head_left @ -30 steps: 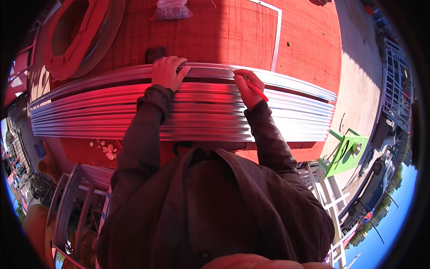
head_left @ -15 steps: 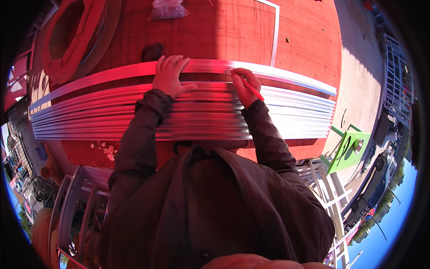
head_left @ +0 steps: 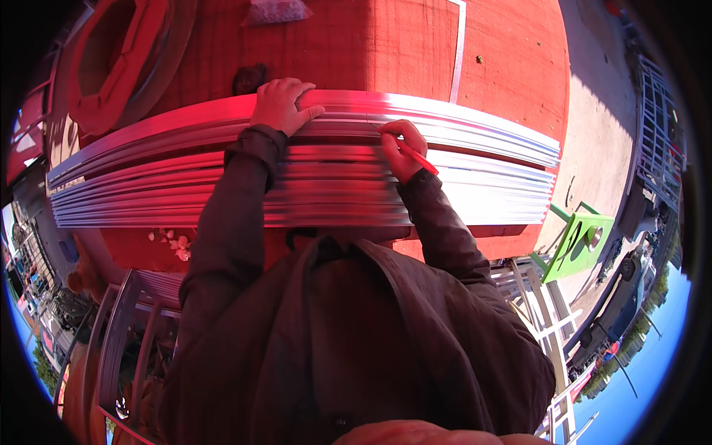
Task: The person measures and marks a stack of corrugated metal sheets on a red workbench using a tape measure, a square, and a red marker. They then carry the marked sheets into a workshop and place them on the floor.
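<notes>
Long, narrow metal strips lie side by side across the red-covered table in a far group (head_left: 460, 122) and a nearer group (head_left: 482, 189), with a dark gap between them. My left hand (head_left: 282, 107) rests on the far group, its fingers curled over the outer edge and its thumb stretched to the right. To its right, my right hand (head_left: 403, 150) is closed around a slim red pencil (head_left: 420, 159), tip pointing left onto the far strips. A fine dark line (head_left: 366, 117) crosses some strips near the tip.
Beyond the strips lie a dark lump (head_left: 250, 77), a clear plastic bag (head_left: 276, 10) and a thin white strip (head_left: 458, 55). A large round frame (head_left: 111, 67) sits far left. Small pale pieces (head_left: 176, 242) lie near the front edge. A green panel (head_left: 578, 247) stands right of the table.
The far group has grown wider, with more strips beside the outermost one and fewer in the nearer group. My left fingers have drawn closer together; my right hand has shifted slightly nearer and left.
</notes>
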{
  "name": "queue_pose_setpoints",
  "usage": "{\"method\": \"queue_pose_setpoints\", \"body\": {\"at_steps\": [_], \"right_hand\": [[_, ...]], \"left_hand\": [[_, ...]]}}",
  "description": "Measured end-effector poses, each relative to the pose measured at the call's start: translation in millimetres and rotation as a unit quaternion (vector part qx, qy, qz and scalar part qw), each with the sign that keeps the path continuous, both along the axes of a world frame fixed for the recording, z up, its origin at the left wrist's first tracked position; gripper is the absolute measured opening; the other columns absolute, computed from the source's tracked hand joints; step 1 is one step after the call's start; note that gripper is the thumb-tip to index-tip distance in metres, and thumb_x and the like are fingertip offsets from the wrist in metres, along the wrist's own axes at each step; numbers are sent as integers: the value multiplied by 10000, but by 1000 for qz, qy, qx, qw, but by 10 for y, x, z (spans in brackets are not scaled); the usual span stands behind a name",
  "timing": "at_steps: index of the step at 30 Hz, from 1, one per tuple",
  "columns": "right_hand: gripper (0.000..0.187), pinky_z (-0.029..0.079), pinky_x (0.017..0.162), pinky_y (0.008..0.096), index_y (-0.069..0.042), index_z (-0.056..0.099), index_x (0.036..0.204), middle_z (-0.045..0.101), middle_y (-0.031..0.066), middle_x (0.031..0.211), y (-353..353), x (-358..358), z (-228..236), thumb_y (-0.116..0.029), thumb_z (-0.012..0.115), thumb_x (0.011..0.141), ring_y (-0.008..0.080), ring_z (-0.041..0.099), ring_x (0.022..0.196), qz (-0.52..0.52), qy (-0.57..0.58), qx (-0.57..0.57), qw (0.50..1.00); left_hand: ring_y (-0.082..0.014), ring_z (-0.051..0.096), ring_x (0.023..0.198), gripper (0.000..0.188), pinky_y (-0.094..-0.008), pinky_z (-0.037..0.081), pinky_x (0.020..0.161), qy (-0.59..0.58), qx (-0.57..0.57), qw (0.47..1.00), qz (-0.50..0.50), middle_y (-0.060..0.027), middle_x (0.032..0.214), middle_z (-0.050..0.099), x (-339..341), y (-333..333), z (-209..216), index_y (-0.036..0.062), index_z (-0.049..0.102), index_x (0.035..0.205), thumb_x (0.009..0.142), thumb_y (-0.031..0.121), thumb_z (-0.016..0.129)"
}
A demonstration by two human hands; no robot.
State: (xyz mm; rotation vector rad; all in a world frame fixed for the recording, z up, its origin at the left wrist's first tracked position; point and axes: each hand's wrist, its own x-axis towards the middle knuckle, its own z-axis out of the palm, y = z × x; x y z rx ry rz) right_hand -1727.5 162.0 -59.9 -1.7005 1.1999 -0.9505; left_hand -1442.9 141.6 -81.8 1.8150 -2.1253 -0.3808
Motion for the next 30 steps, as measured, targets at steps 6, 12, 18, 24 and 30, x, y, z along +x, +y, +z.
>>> {"method": "queue_pose_setpoints", "body": {"at_steps": [6, 12, 18, 24, 30], "right_hand": [[131, 508, 759, 330, -8, 639, 907, 658, 123, 853, -32, 44, -32, 37, 588, 795, 254, 650, 824, 22, 30, -78, 996], [140, 511, 757, 339, -9, 638, 896, 658, 125, 838, -43, 58, -73, 49, 599, 775, 266, 651, 823, 16, 35, -101, 994], [160, 507, 703, 384, -27, 635, 841, 644, 124, 785, -66, 89, -80, 49, 619, 701, 314, 627, 767, 2, 30, -126, 992], [151, 504, 698, 380, -31, 637, 834, 641, 124, 778, -58, 87, -84, 49, 619, 708, 311, 625, 762, -1, 35, -126, 991], [113, 506, 712, 348, -22, 643, 860, 640, 119, 791, 25, 5, -81, 26, 606, 765, 263, 633, 767, -41, -28, -4, 999]], "left_hand": [[-235, 557, 1044, 507, -398, 403, 921, 10, -21, 1000, -5, -19, 1075, 639, 12, -53, -65, 166, 693, 1092, 748, 538, 714], [-235, 558, 1042, 500, -396, 410, 916, 15, -13, 1000, -6, -18, 1060, 636, 5, -70, -29, 164, 696, 1084, 749, 534, 717], [-237, 558, 1046, 499, -398, 412, 920, 12, -12, 1000, -5, -23, 1075, 637, -5, -73, -36, 160, 697, 1081, 752, 534, 715], [-242, 556, 1055, 510, -403, 409, 927, 10, -10, 1000, -3, -28, 1083, 639, 0, -67, -52, 153, 689, 1096, 751, 527, 717], [-282, 498, 1172, 633, -462, 325, 1043, 22, -76, 997, -14, -54, 1217, 575, -71, 94, 134, 140, 608, 1214, 727, 524, 735]]}}
